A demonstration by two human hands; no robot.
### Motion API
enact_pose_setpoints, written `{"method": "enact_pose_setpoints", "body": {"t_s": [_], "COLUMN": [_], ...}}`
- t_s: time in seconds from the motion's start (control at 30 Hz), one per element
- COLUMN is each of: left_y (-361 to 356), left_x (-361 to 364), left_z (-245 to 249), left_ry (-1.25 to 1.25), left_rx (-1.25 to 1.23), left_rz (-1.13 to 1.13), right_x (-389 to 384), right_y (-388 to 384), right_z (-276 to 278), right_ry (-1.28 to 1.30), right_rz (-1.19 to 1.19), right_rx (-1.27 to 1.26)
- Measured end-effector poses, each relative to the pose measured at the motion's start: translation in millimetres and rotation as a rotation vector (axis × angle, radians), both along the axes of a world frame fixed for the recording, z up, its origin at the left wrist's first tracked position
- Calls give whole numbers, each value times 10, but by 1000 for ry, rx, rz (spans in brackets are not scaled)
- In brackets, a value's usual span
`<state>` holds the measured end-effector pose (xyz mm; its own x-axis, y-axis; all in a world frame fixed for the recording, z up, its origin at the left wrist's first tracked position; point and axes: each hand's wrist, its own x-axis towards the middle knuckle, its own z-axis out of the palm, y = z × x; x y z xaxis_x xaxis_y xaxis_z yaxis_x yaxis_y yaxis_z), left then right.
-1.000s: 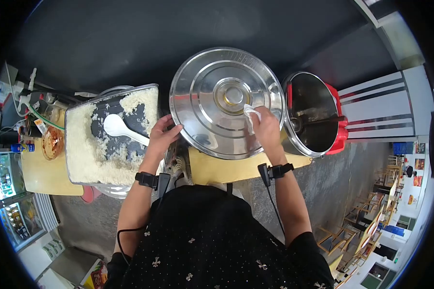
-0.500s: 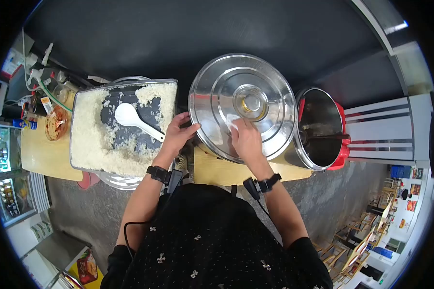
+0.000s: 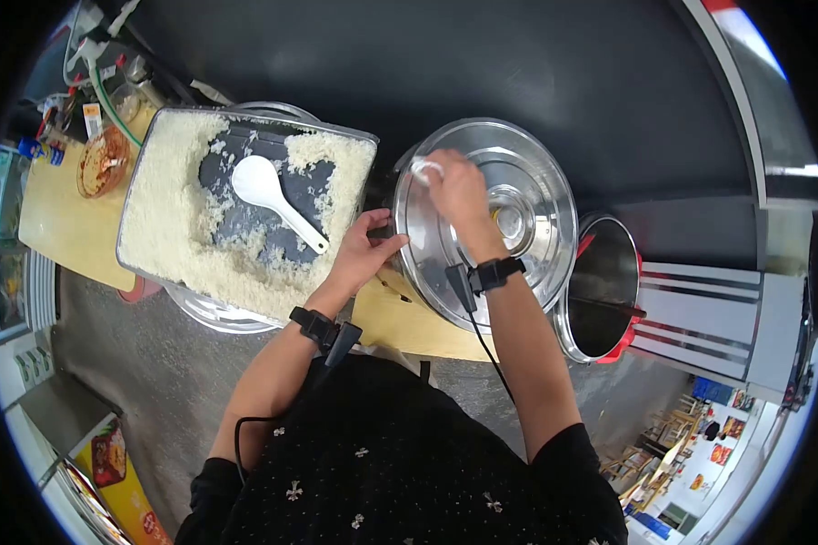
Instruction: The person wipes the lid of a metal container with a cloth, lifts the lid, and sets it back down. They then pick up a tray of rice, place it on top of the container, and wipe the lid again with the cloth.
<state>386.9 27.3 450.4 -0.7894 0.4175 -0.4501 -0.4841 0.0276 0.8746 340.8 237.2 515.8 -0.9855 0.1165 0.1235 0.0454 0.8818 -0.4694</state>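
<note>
In the head view, a round steel pot lid (image 3: pixel 543 195) with a raised knob stands in front of me. My right hand (image 3: pixel 463 195) is closed on a wadded white cloth or tissue (image 3: pixel 422 170), pressed against the lid's upper left part near the rim. My left hand (image 3: pixel 362 254) is at the lid's left edge, thumb and fingers at the rim. Just left of that hand lies a white rice paddle (image 3: pixel 268 193), its handle pointing toward my wrist. It rests in a dark rectangular tray (image 3: pixel 236 168) with white cooked rice (image 3: pixel 159 209) heaped along the sides.
Right of the lid stands an open deep metal pot (image 3: pixel 600 291) with red outer parts. At left, a wooden table (image 3: pixel 59 213) carries a bowl of red sauce (image 3: pixel 103 163) and bottles. A dark wall (image 3: pixel 427 64) rises behind. Tables and chairs are far off at lower right.
My right hand has slid the white wad from beside the knob to the lid's upper left rim. My left hand stays at the left edge. The whole view has shifted and turned somewhat.
</note>
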Motion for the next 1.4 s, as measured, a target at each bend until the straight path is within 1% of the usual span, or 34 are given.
{"method": "enact_pose_setpoints", "body": {"t_s": [0.03,0.1,0.13,0.2,0.3,0.37,0.43,0.47,0.5,0.53,0.57,0.6,0.63,0.7,0.77,0.83,0.87,0.9,0.93,0.97,1.0,1.07,1.13,1.17,1.2,1.27,1.3,1.33,1.4], "left_y": [5,-10,-16,-2,0,16,4,9,30,46,50,59,68,64,69,70,49,-1,-61,-103,-190,-113,90,152,287,316,327,340,301], "left_x": [2,-4,-5,-1,-27,20,47,71,94,111,127,145,159,183,205,248,260,254,215,172,89,-208,-507,-710,-802,-1222,-1247,-1236,-1303], "left_z": [-4,-16,5,61,23,65,99,52,4,-25,-56,-82,-80,26,65,31,-20,-68,-111,8,129,84,240,220,184,-43,-169,-71,-166], "left_ry": [2,9,2,-8,16,19,60,61,92,124,126,186,245,228,212,321,327,321,318,402,338,596,473,449,520,513,462,326,435], "left_rx": [27,40,43,40,21,18,-31,-33,-15,4,4,-27,-57,-61,-67,-129,-131,-97,-62,1,-130,-153,-195,-277,-364,-411,-294,-176,-300], "left_rz": [14,12,20,22,30,11,21,16,57,98,95,105,115,109,90,143,115,158,202,285,232,217,128,32,11,-475,-376,-379,-398], "right_x": [-74,-104,-85,-7,127,152,132,139,149,185,253,322,392,506,555,629,642,671,698,722,752,851,845,864,878,942,971,1006,1143], "right_y": [46,100,65,-20,-166,-202,-264,-286,-297,-298,-307,-312,-298,-259,-281,-316,-324,-329,-347,-361,-379,-457,-518,-537,-552,-566,-587,-571,-560], "right_z": [-16,-79,-73,-61,-119,-62,-4,18,59,83,105,131,92,-49,-22,-31,-41,-47,-44,-34,-29,-37,-25,-49,-66,-94,-124,-163,-153], "right_ry": [-9,72,64,104,126,122,129,75,21,24,-3,-31,-29,100,97,94,49,3,13,21,28,27,40,9,19,45,68,114,16], "right_rz": [17,21,29,-31,-28,-17,-5,28,62,60,132,204,201,245,236,206,188,171,146,140,132,101,58,45,11,-5,-28,-7,-37], "right_rx": [7,-62,-60,-98,-130,-138,-155,-140,-125,-124,-123,-122,-121,-138,-152,-171,-158,-145,-147,-126,-106,-96,-4,-21,-21,-66,-76,-46,-36]}}
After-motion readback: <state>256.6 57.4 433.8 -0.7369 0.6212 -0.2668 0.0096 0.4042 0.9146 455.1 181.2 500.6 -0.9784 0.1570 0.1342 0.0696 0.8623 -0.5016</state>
